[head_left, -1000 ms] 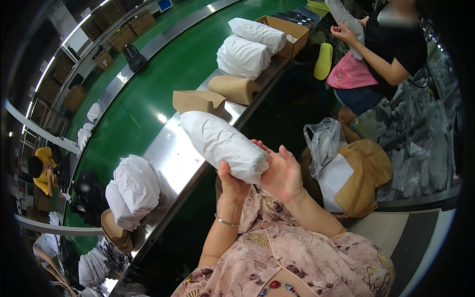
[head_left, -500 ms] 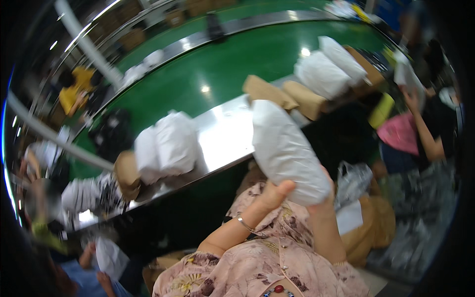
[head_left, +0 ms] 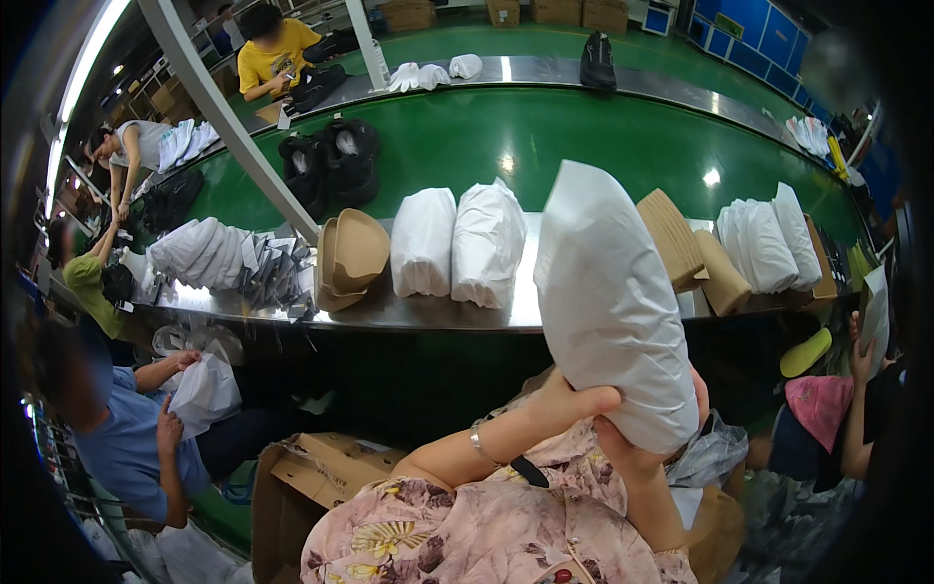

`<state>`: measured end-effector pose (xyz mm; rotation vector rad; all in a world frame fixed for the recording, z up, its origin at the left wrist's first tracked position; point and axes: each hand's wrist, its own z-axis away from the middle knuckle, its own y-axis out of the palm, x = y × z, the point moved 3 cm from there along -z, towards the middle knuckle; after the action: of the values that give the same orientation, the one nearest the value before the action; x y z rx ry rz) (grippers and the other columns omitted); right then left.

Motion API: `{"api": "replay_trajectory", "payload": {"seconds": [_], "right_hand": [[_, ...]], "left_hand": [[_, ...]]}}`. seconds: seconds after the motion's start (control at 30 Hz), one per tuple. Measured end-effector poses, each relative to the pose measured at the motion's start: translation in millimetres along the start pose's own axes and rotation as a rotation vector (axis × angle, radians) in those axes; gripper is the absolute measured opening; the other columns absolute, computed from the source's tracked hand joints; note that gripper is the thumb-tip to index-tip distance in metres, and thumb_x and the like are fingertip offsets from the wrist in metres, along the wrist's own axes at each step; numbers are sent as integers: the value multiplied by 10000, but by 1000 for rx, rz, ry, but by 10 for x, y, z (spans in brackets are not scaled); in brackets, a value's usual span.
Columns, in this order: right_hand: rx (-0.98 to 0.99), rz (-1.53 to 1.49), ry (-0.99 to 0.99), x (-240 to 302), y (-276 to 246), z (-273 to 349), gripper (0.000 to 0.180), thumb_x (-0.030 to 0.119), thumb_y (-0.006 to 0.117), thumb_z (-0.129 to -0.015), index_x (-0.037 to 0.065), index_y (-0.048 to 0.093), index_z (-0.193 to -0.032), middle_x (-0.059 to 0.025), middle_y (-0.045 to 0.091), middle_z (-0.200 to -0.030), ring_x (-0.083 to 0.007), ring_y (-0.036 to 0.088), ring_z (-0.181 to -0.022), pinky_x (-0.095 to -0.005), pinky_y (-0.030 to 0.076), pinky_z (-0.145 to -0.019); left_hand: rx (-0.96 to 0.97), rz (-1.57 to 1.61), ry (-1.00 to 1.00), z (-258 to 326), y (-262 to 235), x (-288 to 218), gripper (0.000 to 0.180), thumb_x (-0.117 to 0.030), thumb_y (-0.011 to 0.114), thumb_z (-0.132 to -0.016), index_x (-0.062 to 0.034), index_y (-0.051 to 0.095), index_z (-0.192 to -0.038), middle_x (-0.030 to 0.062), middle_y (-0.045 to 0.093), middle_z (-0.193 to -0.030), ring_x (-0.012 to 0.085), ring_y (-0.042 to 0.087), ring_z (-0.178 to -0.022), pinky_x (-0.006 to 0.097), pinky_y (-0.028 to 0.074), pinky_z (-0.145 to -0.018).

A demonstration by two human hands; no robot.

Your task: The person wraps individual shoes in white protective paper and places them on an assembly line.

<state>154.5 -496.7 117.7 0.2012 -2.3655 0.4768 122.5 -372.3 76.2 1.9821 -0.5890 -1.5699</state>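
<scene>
A long bundle wrapped in white paper [head_left: 608,302] stands almost upright in front of me, held up from below by both hands. My left hand [head_left: 569,399] cups its lower left side, thumb pointing right. My right hand [head_left: 632,453] grips the bottom end, partly hidden behind the bundle. Two similar white wrapped bundles [head_left: 457,243] lie side by side on the steel shelf [head_left: 438,311] just beyond. Tan cardboard pieces [head_left: 696,253] lean on the shelf to the right of my bundle.
A green conveyor belt [head_left: 545,136] runs behind the shelf, carrying black shoes [head_left: 331,161]. Tan inserts [head_left: 350,253] and more white bundles [head_left: 764,243] sit on the shelf. A seated person in blue [head_left: 126,438] wraps at left; another person [head_left: 856,399] sits at right. An open carton [head_left: 311,477] stands below.
My view has swung left along the line. The white bundle has been raised and tipped more upright, still held in both hands.
</scene>
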Motion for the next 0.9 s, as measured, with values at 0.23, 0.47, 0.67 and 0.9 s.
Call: {"api": "replay_trajectory", "payload": {"seconds": [0.23,0.47,0.67,0.9], "right_hand": [[221,-119,-434,161,580,-251,800,217,772,-646,-38,278,-1221,-279,492,-1092,-377,557,-940,-424,488,-765],[235,-45,-276,253,1510,-408,865,227,802,-626,-34,259,-1246,-274,451,-1127,-376,536,-977,-432,466,-800],[132,182,-195,295,2173,-602,867,317,770,-647,-37,260,-1252,-241,386,-1166,-411,406,-1112,-488,328,-903],[233,490,-149,53,2415,-742,837,510,697,-665,-56,353,-1177,-225,404,-1157,-385,331,-1190,-519,242,-948]], "left_hand": [[-646,-1672,844,592,-353,-1362,902,-579,509,-826,77,200,-1363,229,224,-1414,310,233,-1317,410,193,-1066],[-718,-496,491,229,-1226,-1932,338,-199,479,-918,77,535,-1105,107,596,-1033,141,568,-898,266,445,-835],[-528,-421,166,-446,-2054,-2264,283,-225,582,-869,34,611,-979,42,617,-892,96,551,-795,222,451,-721],[-493,-421,-15,-802,-2606,-2014,266,-246,620,-837,17,629,-877,29,613,-797,98,556,-686,225,457,-622]]}}
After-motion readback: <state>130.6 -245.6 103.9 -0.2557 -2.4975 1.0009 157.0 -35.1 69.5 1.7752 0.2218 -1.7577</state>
